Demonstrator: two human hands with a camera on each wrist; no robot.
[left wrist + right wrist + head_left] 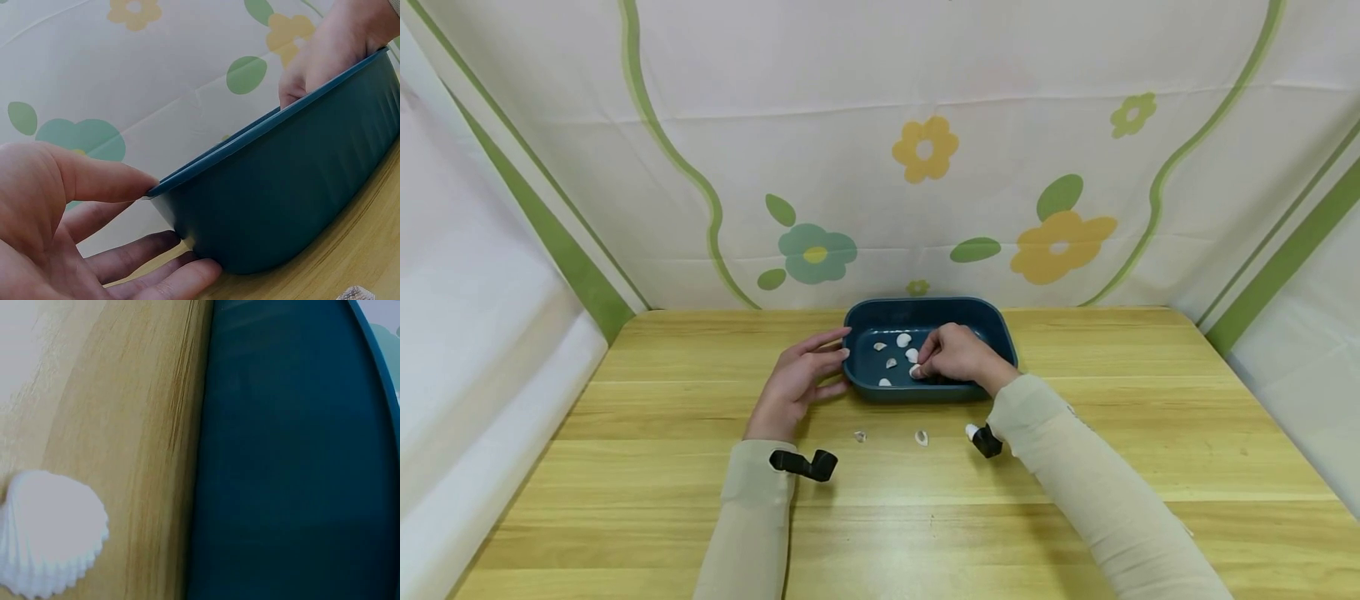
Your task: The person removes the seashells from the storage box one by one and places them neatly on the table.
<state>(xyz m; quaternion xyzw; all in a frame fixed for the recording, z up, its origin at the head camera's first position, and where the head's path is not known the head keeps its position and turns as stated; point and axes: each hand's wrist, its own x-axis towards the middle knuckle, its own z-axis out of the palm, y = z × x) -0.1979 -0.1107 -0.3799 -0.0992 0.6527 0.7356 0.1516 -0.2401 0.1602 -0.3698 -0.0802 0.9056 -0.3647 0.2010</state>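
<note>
A dark blue-green basin point(925, 393) sits on the wooden table, with several small seashells on its floor. Inside it, my right hand point(958, 354) reaches down and pinches a white seashell point(915, 372) between thumb and fingertips. Beside that lie white seashells, one point(904, 340) toward the back, and smaller brownish ones, such as a spiral-looking shell point(891, 363). With fingers extended, my left hand point(797, 379) touches the basin's left end; in the left wrist view its thumb meets the rim and its fingertips rest against the lower wall. The right wrist view hides the right hand's fingers behind the basin wall.
In front of the basin on the table lie a small shell point(861, 436), an oval shell point(922, 437) and a ribbed white shell point(53, 534), partly behind the right wrist's black camera point(987, 442). A flower-printed curtain point(865, 167) hangs behind the table's back edge.
</note>
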